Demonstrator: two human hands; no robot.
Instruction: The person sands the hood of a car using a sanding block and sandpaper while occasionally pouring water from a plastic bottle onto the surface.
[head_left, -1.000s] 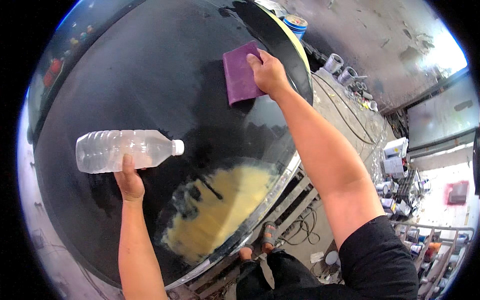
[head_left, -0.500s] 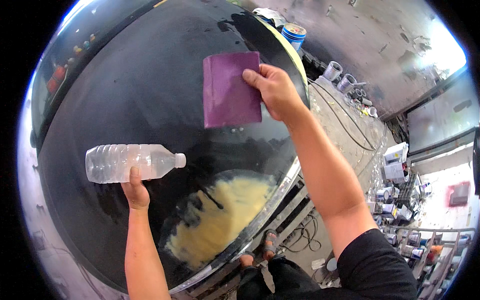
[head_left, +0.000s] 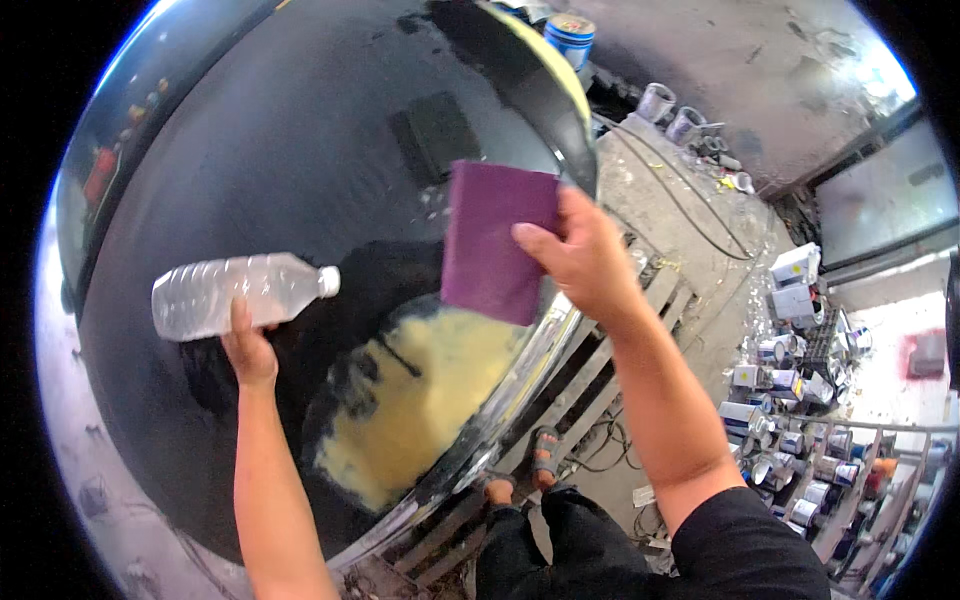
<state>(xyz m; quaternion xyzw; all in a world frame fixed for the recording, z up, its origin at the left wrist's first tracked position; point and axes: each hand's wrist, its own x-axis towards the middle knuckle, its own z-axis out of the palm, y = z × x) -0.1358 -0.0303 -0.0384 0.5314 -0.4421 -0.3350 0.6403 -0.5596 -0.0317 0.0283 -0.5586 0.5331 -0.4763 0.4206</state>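
My left hand (head_left: 250,352) grips a clear plastic bottle (head_left: 225,298) with a white cap, tilted nearly on its side above the dark car panel (head_left: 270,150). Its cap points right. Between the thumb and fingers of my right hand (head_left: 595,258) is a folded purple sheet of sandpaper (head_left: 497,245), held flat side up over the panel. Just below the sheet, toward me, lies a yellowish filler patch (head_left: 430,395) with dark smears near its left side. Beyond the sheet, a dark rectangular mark (head_left: 436,138) shows on the panel; whether wet or a reflection, I cannot tell.
A wooden pallet (head_left: 600,375) lies beside the panel's edge, near my sandaled feet. A blue and white bucket (head_left: 570,42) and grey cans (head_left: 656,102) stand by the far wall. A hose (head_left: 690,205) crosses the floor. Several paint tins (head_left: 790,350) crowd the right side.
My right hand has brought the sandpaper nearer to me and slightly right, close to the filler patch. The bottle has shifted a little left and away from me, its cap end tipped up.
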